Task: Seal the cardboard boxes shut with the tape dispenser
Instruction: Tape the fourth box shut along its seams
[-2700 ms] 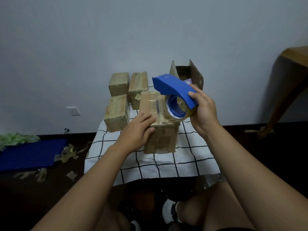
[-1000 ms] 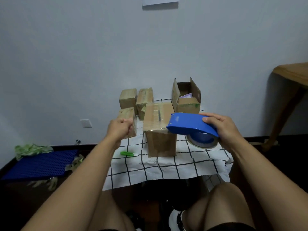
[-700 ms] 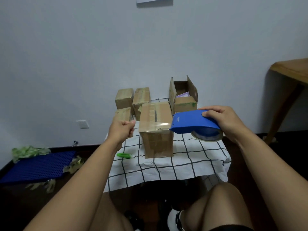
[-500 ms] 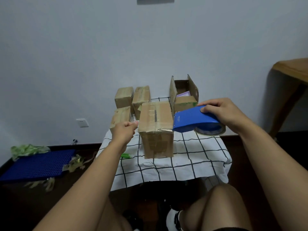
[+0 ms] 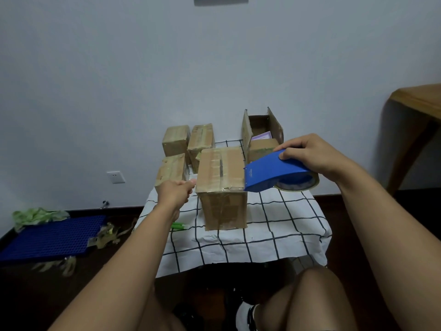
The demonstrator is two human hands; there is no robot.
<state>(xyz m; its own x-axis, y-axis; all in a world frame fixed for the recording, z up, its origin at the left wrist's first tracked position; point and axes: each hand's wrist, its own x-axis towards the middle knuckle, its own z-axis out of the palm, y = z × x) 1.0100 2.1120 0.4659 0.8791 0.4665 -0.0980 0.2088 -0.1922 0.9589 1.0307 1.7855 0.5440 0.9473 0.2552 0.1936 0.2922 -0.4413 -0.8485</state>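
Nearest the camera, the person's bare knees and both forearms are filling the lower frame. The left hand (image 5: 175, 193) is curling into a loose fist at the left top edge of the tall brown cardboard box (image 5: 222, 187); whether it is pinching a tape end is hard to tell. That box is standing upright near the front of the white cloth with a black grid (image 5: 274, 232), its flaps closed, with clear tape shining across the top and down the front. The right hand (image 5: 310, 155) is gripping the blue plastic tape dispenser (image 5: 272, 173) from above, its front edge sitting at the box's top right corner; the tape roll beneath is partly hidden by the blue shell. A small green object (image 5: 179, 226) is lying half hidden behind the left forearm. Farther back, three smaller taped cardboard boxes (image 5: 176, 140) are standing close together on the left, and an open-flapped cardboard box (image 5: 261, 137) is sitting on the right, its contents unclear.
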